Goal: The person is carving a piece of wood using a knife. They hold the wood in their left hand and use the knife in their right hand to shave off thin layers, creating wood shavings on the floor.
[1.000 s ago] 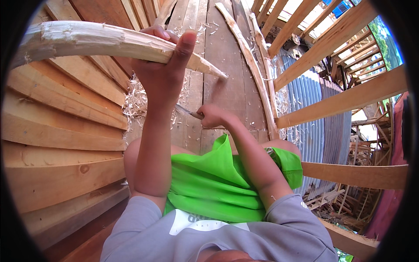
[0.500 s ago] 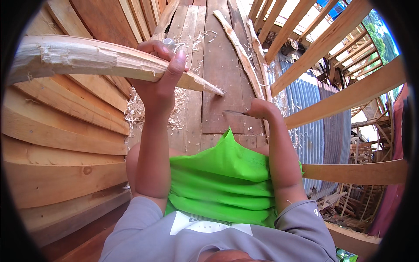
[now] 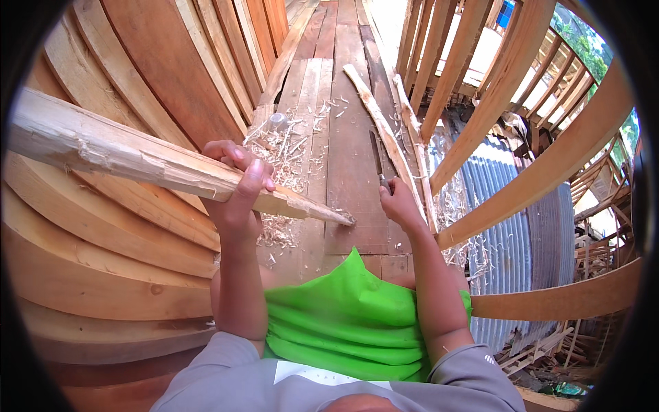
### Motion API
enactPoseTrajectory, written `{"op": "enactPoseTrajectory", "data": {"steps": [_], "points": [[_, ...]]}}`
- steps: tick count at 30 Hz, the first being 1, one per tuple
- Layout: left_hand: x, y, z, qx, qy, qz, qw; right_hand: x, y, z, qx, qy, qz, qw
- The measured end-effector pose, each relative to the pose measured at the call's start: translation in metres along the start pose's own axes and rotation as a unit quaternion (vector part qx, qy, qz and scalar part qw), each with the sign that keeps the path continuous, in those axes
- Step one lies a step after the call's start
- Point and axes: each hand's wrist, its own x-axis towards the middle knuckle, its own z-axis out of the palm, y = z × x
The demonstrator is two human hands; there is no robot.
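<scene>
My left hand (image 3: 238, 184) is closed around a long, roughly hewn wooden pole (image 3: 137, 156). The pole slants down from the upper left, and its tapered, darker tip lies over the floor planks in front of my lap. To the right of that tip, my right hand (image 3: 400, 204) grips a long-bladed knife (image 3: 378, 156) by its handle. The narrow dark blade points away from me, apart from the pole. Most of the handle is hidden in my fingers.
Curled wood shavings (image 3: 285, 154) litter the planks, with a small clear cup-like object (image 3: 277, 121) among them. Two pale stripped poles (image 3: 384, 127) lie ahead on the right. Curved boards (image 3: 110, 257) wall the left. Wooden posts (image 3: 473, 134) and corrugated metal (image 3: 498, 199) stand right.
The knife has swung from pointing left to pointing away from me, with my right hand slightly farther left. The view has shifted, so the pole and left hand appear lower.
</scene>
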Motion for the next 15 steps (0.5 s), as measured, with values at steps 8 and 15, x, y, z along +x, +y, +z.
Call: {"op": "enactPoseTrajectory", "data": {"steps": [8, 15], "points": [[-0.003, -0.038, 0.014, 0.075, 0.02, 0.07, 0.995, -0.018, -0.012, 0.039, 0.036, -0.139, 0.0, 0.99], [-0.009, -0.012, 0.022, 0.186, 0.091, 0.106, 0.973, -0.056, -0.035, 0.055, -0.002, -0.08, -0.142, 0.987]]}}
